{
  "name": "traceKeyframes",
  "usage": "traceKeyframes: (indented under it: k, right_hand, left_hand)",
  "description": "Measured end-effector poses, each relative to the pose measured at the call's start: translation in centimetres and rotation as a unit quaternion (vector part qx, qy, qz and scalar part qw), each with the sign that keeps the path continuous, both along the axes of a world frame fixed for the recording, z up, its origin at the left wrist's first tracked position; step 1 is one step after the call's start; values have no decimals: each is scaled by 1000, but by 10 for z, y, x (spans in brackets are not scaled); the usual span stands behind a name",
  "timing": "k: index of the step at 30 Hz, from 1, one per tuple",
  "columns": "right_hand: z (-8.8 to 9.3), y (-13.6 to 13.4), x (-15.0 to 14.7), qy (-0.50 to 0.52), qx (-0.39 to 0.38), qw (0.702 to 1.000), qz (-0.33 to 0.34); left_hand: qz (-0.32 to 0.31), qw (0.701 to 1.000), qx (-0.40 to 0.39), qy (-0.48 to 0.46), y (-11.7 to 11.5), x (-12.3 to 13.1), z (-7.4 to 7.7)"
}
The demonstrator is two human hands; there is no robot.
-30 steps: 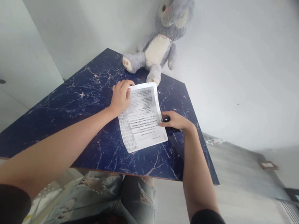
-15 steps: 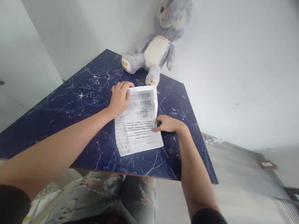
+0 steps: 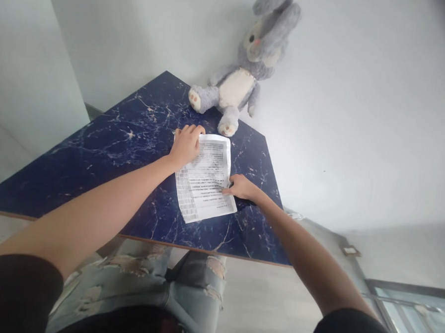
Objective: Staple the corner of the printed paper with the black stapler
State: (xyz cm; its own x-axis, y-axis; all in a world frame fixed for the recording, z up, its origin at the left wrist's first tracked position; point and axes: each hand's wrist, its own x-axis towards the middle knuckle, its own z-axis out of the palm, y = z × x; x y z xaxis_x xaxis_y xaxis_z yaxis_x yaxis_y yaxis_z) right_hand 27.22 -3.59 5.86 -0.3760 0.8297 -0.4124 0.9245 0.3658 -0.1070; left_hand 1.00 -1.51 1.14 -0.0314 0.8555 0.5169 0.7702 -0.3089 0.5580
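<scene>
A printed sheet of paper [image 3: 207, 180], with dense text and a shaded band down its left side, lies on the dark blue marbled table [image 3: 107, 145]. My left hand [image 3: 187, 146] grips its upper left corner, fingers curled at the edge and thumb on the page. At the right edge, which curls up slightly, is my right hand [image 3: 242, 187], its fingers closed with the thumb over the paper. Something small and dark shows at its fingers, mostly hidden, and I cannot make out what it is.
A grey plush rabbit [image 3: 236, 87] sits at the table's back corner against the white wall [image 3: 341, 93], one foot close to the paper's top edge. My legs in ripped jeans [image 3: 186, 289] are under the front edge. A small framed object [image 3: 350, 250] lies on the floor at right.
My view has shifted, so the rabbit and left hand appear farther right and slightly lower. Both hands stay on the paper; the dark object at my right hand is less visible.
</scene>
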Motion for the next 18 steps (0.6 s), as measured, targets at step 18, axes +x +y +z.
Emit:
traceKeyframes:
  k: [18]
  right_hand:
    - [36,1,79,206,-113,938,-256]
  left_hand:
    - [-200,965,-73,152,-12,26,-18]
